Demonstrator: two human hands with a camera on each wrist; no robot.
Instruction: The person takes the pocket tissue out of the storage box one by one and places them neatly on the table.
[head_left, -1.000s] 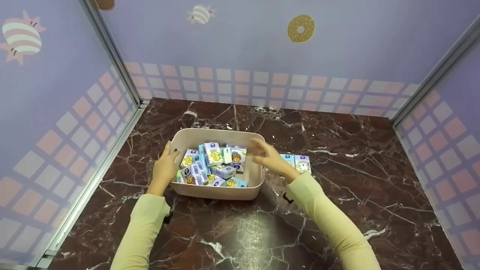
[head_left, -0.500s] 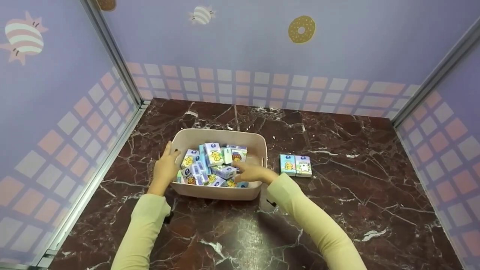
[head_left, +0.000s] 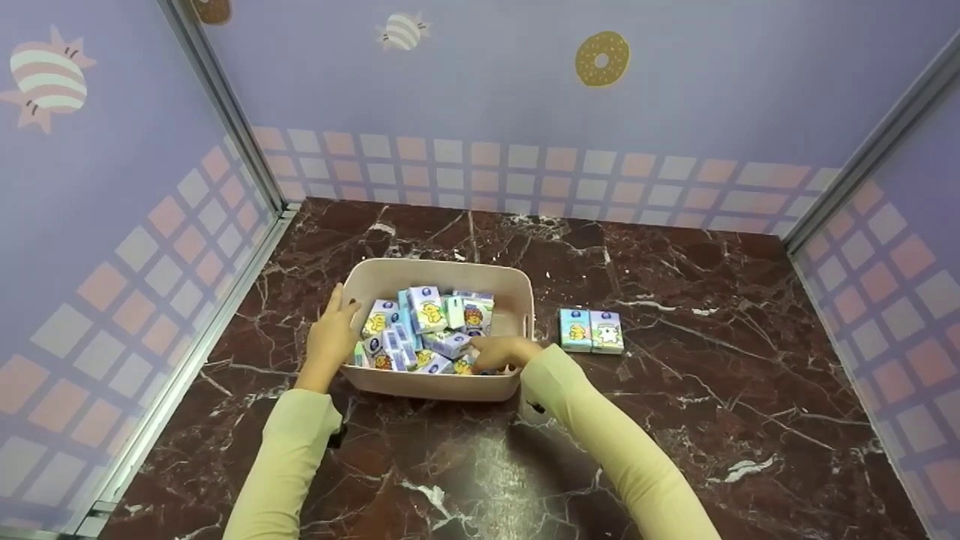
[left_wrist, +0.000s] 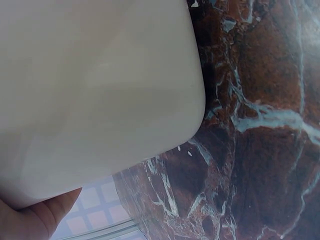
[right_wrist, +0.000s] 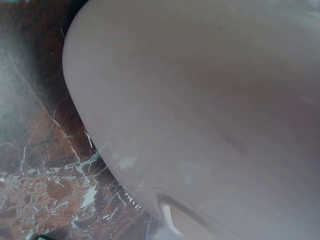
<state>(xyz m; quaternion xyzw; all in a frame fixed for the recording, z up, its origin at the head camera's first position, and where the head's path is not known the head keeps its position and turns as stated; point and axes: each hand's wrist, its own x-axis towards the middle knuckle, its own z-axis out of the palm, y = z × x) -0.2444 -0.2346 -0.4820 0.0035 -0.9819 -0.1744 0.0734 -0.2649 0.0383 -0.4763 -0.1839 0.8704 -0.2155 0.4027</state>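
Observation:
A beige plastic bin (head_left: 435, 385) stands on the marble surface, holding a jumble of pocket tissue packs (head_left: 427, 309) with cartoon prints. My left hand (head_left: 331, 341) grips the bin's left end at the rim; in the left wrist view its digit (left_wrist: 55, 210) lies along the bin wall. Down inside the bin's near right corner, my right hand (head_left: 504, 351) has bent fingers among the packs. What its fingertips touch is hidden. Two more packs, a blue one (head_left: 575, 330) and a purple one (head_left: 607, 332), lie side by side to the right of the bin.
Purple panels (head_left: 480, 82) with a pink and white check border enclose the dark red marble surface (head_left: 712, 420) at the back and both sides. A handle slot (right_wrist: 182, 220) opens in the bin's right end.
My right hand has moved left from beyond the bin's right rim, over it, and down among the packs at the near right. My left hand stays at the left rim.

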